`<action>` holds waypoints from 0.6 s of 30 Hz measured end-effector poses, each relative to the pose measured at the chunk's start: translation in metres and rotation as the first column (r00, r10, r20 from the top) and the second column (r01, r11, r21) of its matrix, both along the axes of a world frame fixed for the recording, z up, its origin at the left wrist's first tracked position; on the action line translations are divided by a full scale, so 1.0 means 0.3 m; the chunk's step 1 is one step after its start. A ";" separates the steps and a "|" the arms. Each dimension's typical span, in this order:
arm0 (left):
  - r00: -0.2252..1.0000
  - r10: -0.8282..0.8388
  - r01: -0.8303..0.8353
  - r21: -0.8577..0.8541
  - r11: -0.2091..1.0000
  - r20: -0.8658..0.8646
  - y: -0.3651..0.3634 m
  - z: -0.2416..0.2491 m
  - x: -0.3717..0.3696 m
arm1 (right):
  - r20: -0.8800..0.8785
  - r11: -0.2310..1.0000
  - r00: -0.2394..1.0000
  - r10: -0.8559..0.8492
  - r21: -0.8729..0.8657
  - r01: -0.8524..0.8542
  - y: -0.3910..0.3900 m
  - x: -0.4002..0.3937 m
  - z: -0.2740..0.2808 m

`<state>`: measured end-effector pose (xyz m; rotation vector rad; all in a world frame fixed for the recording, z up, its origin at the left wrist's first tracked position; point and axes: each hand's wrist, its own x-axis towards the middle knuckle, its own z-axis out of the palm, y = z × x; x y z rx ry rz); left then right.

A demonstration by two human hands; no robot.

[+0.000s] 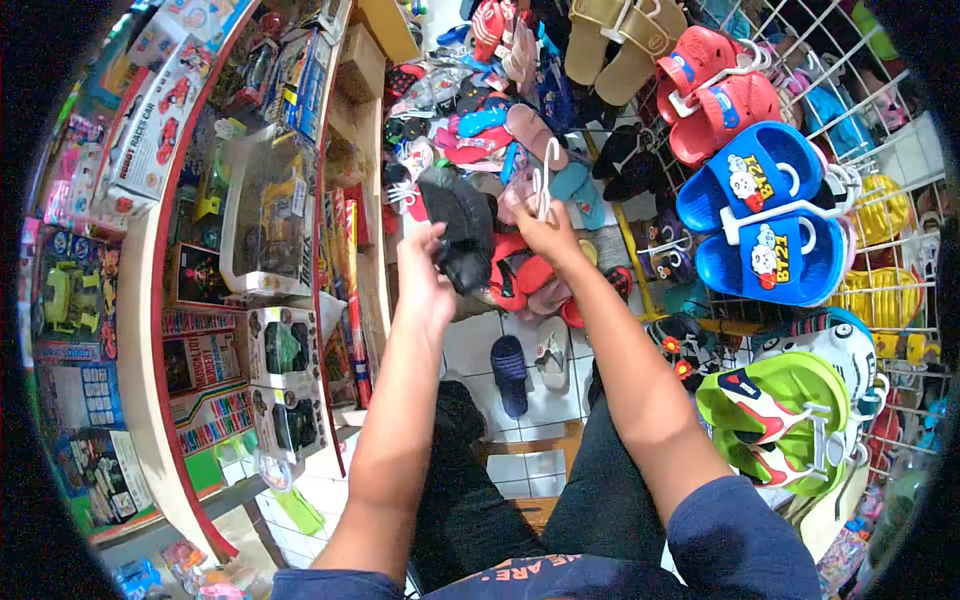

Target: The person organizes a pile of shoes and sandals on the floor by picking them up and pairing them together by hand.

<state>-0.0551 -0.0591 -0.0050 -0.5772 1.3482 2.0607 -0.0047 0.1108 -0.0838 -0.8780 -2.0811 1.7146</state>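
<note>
My left hand [428, 272] is at the left edge of a pair of black slippers [462, 215], its fingers curled against them. The slippers hang above a heap of footwear, and part of the grip is hidden. My right hand [550, 238] is closed around a white plastic shoe hanger [543, 190], with its hooked end sticking up past the fingers. Below the hands, red slippers [507, 270] lie at the near side of the heap. A navy slipper [509, 375] and a grey slipper [551, 353] rest on the tiled floor between my knees.
A mixed pile of slippers [480, 125] covers the floor ahead. On the right, a white wire rack [900, 235] carries hanging pairs, among them blue slippers [768, 215] and green sandals [780, 415]. Wooden shelves [150, 330] with boxed toys stand close on the left.
</note>
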 end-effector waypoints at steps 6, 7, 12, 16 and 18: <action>0.999 -0.005 0.010 0.116 0.993 -0.049 -0.063 0.038 0.127 | -0.133 0.887 0.886 0.444 -0.077 -0.456 -0.025 0.008 0.016; 1.000 -0.010 0.011 0.153 0.988 -0.010 -0.082 0.005 0.112 | 0.056 0.841 0.845 0.531 0.084 -0.534 0.000 0.009 0.035; 0.983 -0.143 0.173 0.330 0.928 -0.114 -0.088 -0.015 0.042 | -0.319 0.794 0.735 0.599 0.118 -0.596 0.027 0.047 0.091; 0.860 -0.288 0.357 0.094 0.929 -0.422 -0.046 -0.040 0.020 | -0.394 0.841 0.756 0.523 0.098 -0.531 0.020 0.055 0.153; 0.650 -0.375 0.196 -0.331 0.923 -0.661 0.004 -0.045 0.027 | -0.270 0.918 0.884 0.381 -0.005 -0.397 0.032 0.039 0.116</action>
